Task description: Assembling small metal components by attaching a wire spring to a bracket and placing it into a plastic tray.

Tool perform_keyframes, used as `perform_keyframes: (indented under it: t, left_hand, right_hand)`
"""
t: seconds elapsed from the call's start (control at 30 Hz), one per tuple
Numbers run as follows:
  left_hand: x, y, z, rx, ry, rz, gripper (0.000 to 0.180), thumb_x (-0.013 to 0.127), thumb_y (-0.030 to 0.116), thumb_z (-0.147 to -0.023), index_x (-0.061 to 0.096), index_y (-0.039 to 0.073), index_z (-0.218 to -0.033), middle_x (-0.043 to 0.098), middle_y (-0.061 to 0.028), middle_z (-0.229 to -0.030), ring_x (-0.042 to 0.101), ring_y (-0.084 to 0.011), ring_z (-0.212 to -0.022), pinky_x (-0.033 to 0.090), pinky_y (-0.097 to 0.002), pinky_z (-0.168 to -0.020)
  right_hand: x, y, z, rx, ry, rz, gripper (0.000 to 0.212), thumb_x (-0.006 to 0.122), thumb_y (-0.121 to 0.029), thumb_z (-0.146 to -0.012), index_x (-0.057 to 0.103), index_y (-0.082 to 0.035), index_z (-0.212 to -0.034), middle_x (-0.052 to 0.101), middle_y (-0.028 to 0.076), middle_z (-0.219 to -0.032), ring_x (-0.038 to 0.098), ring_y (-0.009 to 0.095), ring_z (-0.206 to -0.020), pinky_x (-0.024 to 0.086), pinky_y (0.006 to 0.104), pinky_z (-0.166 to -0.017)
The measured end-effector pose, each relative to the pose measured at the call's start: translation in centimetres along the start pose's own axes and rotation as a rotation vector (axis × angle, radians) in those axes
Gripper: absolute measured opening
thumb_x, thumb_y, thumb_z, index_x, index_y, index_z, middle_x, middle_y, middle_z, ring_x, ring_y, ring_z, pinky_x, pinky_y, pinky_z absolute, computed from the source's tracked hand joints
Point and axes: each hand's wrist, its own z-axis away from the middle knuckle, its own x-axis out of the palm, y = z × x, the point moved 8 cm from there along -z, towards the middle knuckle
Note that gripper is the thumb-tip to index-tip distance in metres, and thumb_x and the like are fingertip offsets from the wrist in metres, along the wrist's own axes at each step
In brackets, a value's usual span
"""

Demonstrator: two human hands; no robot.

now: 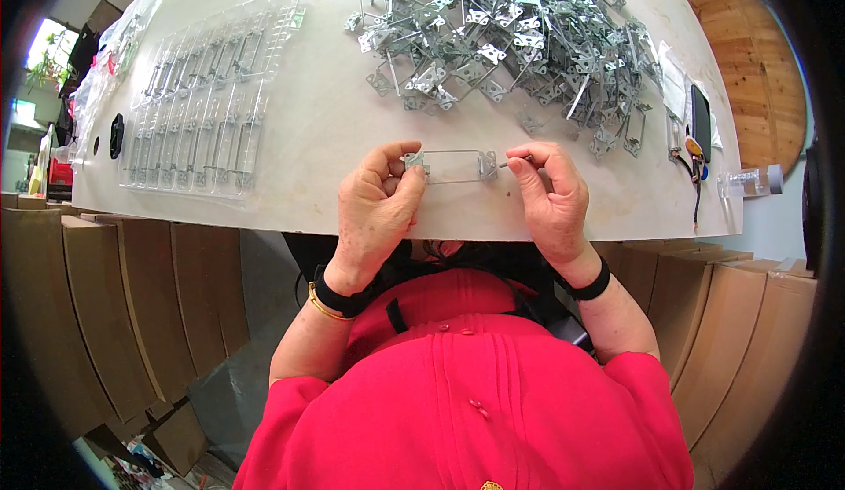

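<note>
Between my two hands, over the near part of the table, lies a small metal wire bracket [488, 166]: a thin rectangular wire loop with a plate at each end. My left hand [377, 198] pinches its left plate between thumb and fingers. My right hand [556, 201] is closed at the thumb and fingertips on a thin metal pin [505, 165], whose tip points at the bracket's right plate. Whether the pin touches that plate I cannot tell. A tiny dark piece [509, 194] rests on the table just below it.
A large heap of similar metal brackets [519, 41] covers the far right of the table [326, 138]. A clear plastic tray [198, 103] holding rows of brackets lies at the left. A phone [701, 120], a small tool [695, 151] and a clear bottle [753, 180] sit rightward. Cardboard boxes [114, 305] stand below.
</note>
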Motion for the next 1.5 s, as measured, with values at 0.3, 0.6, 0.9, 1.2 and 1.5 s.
perform_keyframes:
  t: [0.3,0.6,0.9,1.2,1.5]
  left_hand:
    - [-0.07,0.02,-0.07,0.003,0.001,0.057,0.033,0.065,0.003,-0.101,0.061,-0.006,-0.132,0.059,0.0037,-0.080,0.054,-0.0007,-0.058,0.043,-0.0203,-0.051]
    - [-0.04,0.14,-0.07,0.004,0.012,0.072,0.034,0.064,0.001,-0.100,0.058,-0.006,-0.133,0.058,0.0034,-0.080,0.054,-0.0008,-0.058,0.043,-0.0201,-0.051]
    - [-0.06,0.32,-0.08,0.016,0.008,0.039,0.033,0.065,0.001,-0.100,0.058,-0.006,-0.132,0.060,0.0022,-0.079,0.054,-0.0013,-0.058,0.043,-0.0207,-0.051]
    - [-0.05,0.21,-0.09,0.023,0.007,0.046,0.033,0.066,0.001,-0.100,0.058,-0.006,-0.131,0.060,0.0017,-0.080,0.055,-0.0016,-0.058,0.043,-0.0207,-0.052]
    - [-0.06,0.22,-0.07,0.014,0.006,0.046,0.032,0.066,0.001,-0.100,0.058,-0.006,-0.130,0.060,0.0013,-0.082,0.055,-0.0015,-0.059,0.043,-0.0206,-0.051]
  right_hand:
    - [0.41,-0.47,-0.10,-0.033,-0.055,0.014,0.013,0.072,0.003,-0.097,0.072,-0.003,-0.108,0.071,0.009,-0.099,0.067,0.020,-0.084,0.054,0.0296,-0.074]
    - [0.71,-0.31,-0.03,-0.024,-0.073,0.040,0.014,0.074,0.002,-0.094,0.072,-0.004,-0.107,0.072,0.010,-0.098,0.069,0.024,-0.086,0.055,0.0322,-0.075]
    - [0.75,-0.69,-0.15,-0.056,-0.062,0.068,0.017,0.075,0.003,-0.093,0.074,-0.004,-0.108,0.073,0.010,-0.099,0.070,0.024,-0.086,0.056,0.0325,-0.075]
    - [0.72,0.14,0.13,-0.002,-0.061,0.012,0.015,0.078,0.000,-0.093,0.074,-0.004,-0.106,0.072,0.008,-0.095,0.067,0.019,-0.079,0.055,0.0291,-0.071]
    - [0.74,-0.32,-0.07,-0.036,-0.039,0.037,0.012,0.079,-0.002,-0.093,0.074,-0.005,-0.103,0.071,0.007,-0.094,0.066,0.017,-0.077,0.054,0.0284,-0.070]
